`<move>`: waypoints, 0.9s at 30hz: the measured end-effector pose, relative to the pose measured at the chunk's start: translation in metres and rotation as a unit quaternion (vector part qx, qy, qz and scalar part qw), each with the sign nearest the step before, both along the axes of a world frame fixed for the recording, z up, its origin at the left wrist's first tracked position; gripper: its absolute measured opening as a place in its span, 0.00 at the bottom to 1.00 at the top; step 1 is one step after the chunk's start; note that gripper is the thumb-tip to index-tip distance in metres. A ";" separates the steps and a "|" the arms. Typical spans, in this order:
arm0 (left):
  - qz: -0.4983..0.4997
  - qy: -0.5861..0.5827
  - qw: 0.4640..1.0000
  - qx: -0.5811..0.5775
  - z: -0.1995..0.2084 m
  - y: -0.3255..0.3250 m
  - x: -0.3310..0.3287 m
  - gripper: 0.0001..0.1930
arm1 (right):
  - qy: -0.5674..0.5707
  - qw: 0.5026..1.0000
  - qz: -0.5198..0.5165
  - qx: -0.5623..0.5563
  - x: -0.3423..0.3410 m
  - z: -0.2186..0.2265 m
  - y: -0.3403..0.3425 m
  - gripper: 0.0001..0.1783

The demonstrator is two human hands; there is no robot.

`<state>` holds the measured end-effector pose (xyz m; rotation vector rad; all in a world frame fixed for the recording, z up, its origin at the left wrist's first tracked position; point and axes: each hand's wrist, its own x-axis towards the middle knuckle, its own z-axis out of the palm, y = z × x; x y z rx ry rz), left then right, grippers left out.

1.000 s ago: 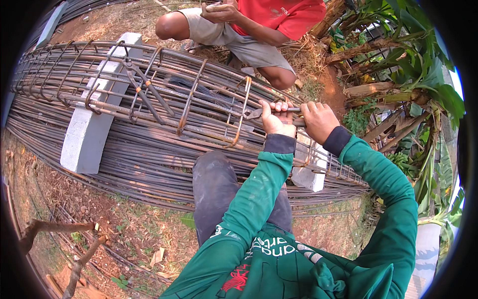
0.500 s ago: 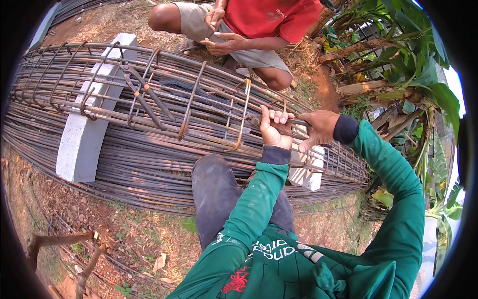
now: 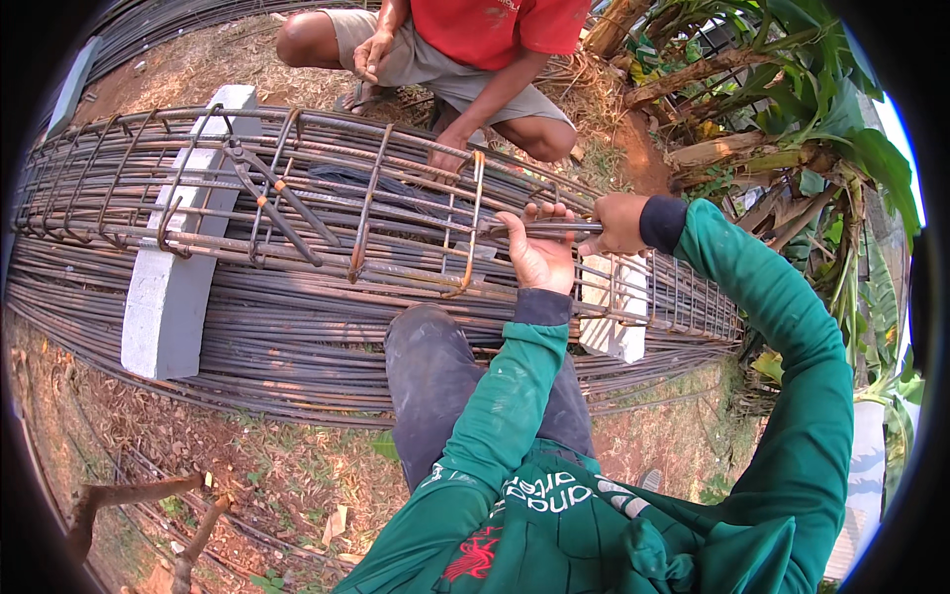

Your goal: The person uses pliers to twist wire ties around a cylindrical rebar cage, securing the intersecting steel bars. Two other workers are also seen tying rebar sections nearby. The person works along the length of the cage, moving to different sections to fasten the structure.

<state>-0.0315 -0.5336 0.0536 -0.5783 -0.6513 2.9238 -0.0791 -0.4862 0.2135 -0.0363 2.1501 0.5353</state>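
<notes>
My right hand (image 3: 618, 226) is closed round the handle ends of pincers (image 3: 554, 229) with long dark handles. Their jaws are at the rusty square stirrup (image 3: 475, 228) of a rebar cage (image 3: 297, 243). My left hand (image 3: 541, 259) is palm up beneath the pincers, thumb out and fingers stretched. The handles cross in front of its fingers; whether they touch is hard to tell. A second pair of pincers (image 3: 277, 203), with orange bands on its handles, hangs open on the cage's left part, away from both hands.
A co-worker in a red shirt (image 3: 495, 30) squats across the cage, one hand (image 3: 450, 153) reaching to its far bars. Two white blocks (image 3: 163, 307) (image 3: 616, 327) support the cage over a long stack of rebar (image 3: 287, 346). Banana plants (image 3: 841, 148) crowd the right; cut branches (image 3: 129, 495) stand lower left.
My left hand has loosened from the pincers and turned palm up, fingers stretched. My right hand has shifted slightly left. The co-worker's hand has come down to the cage.
</notes>
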 end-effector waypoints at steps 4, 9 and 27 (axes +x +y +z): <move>0.051 0.181 0.969 0.163 -0.026 0.024 -0.007 0.23 | -0.210 0.900 -0.339 -0.178 -0.001 0.005 0.043 0.40; 0.038 0.076 0.989 0.117 -0.019 0.004 -0.019 0.25 | 0.251 0.910 0.329 -0.006 0.063 -0.004 0.010 0.52; -0.096 0.266 0.955 -0.088 -0.017 -0.026 0.026 0.25 | -0.001 0.806 -0.316 -0.500 0.129 -0.039 0.058 0.33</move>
